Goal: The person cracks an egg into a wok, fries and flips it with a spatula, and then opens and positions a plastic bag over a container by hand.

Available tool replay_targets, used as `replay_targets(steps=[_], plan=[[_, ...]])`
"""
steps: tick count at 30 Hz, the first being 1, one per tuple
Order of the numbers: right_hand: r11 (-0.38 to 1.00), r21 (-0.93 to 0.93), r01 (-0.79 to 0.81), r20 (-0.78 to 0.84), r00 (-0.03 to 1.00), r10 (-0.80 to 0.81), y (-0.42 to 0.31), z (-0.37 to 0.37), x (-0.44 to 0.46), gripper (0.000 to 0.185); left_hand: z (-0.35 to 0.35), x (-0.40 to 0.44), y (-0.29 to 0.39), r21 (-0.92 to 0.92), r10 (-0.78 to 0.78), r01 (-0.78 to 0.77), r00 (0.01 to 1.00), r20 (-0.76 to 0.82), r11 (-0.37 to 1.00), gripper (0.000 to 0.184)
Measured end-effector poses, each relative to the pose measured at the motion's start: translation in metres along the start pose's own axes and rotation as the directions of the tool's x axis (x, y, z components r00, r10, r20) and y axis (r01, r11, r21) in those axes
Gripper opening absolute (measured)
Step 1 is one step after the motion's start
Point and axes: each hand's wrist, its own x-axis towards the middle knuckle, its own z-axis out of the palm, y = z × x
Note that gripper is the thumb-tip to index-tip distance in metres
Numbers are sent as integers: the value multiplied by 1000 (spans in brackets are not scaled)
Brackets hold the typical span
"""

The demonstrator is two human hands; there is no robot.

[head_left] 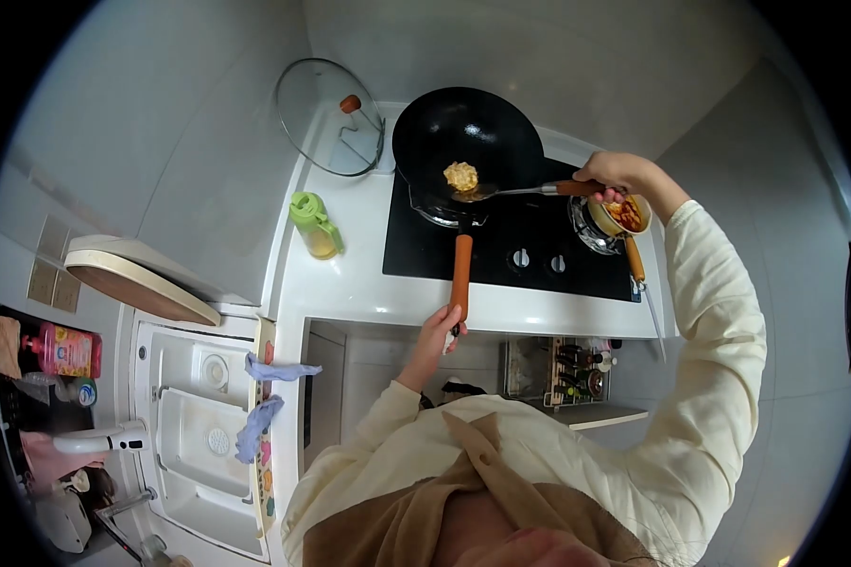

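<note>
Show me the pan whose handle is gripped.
The black wok, its handle in the left hand; no hand grips the small pot.

Wok (463,118): black is shown
Handle (461,269) in left hand (435,335): orange-brown is seen
Spatula (529,191) in right hand (613,174): silver and brown are shown
Food (460,176) beyond left hand: golden yellow is seen
Bottle (314,225) left of hands: green is shown

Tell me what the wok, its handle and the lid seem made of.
Wok: dark metal, probably iron or steel; glossy black with bright highlights.
Handle: likely wood, perhaps plastic; smooth, orange-brown, any grain too small to make out.
Lid: probably clear glass; the wall shows through it.
</note>
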Motion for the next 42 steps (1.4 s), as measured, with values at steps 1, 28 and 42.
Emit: replay_targets(steps=[1,28,42], plan=[[1000,-9,-7,3,1000,7,2,-6,-3,30,0,0,0,-2,-4,4,1000,-3,1000,28],[716,-694,-68,-284,941,-186,-39,-40,20,42,-2,-1,1,4,8,-8,1000,-14,1000,27],[706,-705,-70,-340,907,-250,-40,-49,31,36,-2,0,-4,1,28,-28,997,-68,1000,28]])
